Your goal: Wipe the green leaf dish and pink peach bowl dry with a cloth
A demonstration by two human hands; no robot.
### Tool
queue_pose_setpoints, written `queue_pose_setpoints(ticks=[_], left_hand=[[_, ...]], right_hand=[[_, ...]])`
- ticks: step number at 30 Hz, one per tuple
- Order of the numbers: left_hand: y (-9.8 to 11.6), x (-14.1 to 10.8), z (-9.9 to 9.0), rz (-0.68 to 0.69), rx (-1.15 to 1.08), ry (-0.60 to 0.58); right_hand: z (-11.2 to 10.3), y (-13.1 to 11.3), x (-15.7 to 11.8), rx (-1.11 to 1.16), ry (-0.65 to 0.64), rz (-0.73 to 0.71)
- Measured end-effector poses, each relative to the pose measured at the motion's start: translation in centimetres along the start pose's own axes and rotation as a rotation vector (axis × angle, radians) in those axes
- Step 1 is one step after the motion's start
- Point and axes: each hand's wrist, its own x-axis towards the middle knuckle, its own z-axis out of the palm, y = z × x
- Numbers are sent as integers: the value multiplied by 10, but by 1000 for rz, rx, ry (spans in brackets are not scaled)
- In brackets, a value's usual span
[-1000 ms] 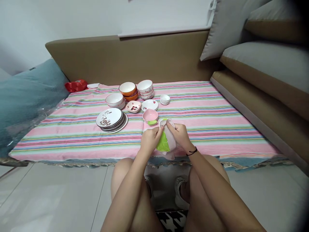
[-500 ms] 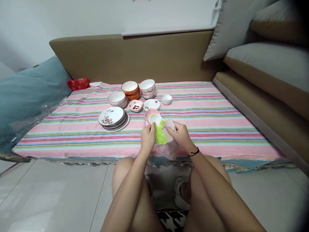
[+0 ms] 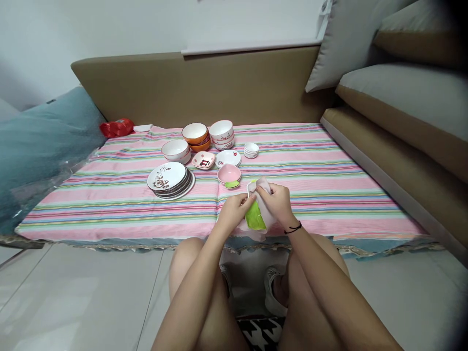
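Note:
Between my hands, above the front edge of the striped cloth, is a green and white leaf-shaped dish (image 3: pixel 255 216), tilted on its side. My left hand (image 3: pixel 235 211) grips its left edge, thumb on top. My right hand (image 3: pixel 277 200) pinches a thin whitish cloth (image 3: pixel 268 220) against the dish's upper right part; the cloth hangs behind and below it. Just beyond my left hand stands a pink bowl (image 3: pixel 229 173), with a small green piece (image 3: pixel 232 185) at its near rim. What that green piece belongs to I cannot make out.
On the striped cloth (image 3: pixel 314 170) stand stacked plates (image 3: pixel 167 176), white bowls (image 3: pixel 221 129), orange bowls (image 3: pixel 195 132), a pink square dish (image 3: pixel 203 160), flowered plates (image 3: pixel 228 157) and small white dishes (image 3: pixel 251 149). A red bundle (image 3: pixel 117 127) lies far left. Cushions (image 3: pixel 402 97) are piled at right.
The leaf-shaped dish has shifted right and turned away from the pink bowl, which now shows more fully. My left hand has moved right, closer to my right hand, and the cloth covers more of the dish's top.

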Motion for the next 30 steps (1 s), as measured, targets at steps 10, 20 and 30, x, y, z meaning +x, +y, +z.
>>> queue_pose_setpoints(ticks=[10, 20, 30], left_hand=[[-16, 5, 4, -160, -471, 126], [-10, 2, -17, -180, -584, 215], [-12, 4, -25, -333, -847, 234]], right_hand=[[3, 16, 10, 285, 94, 264], [-3, 15, 9, 297, -138, 183], [-1, 8, 6, 232, -115, 122]])
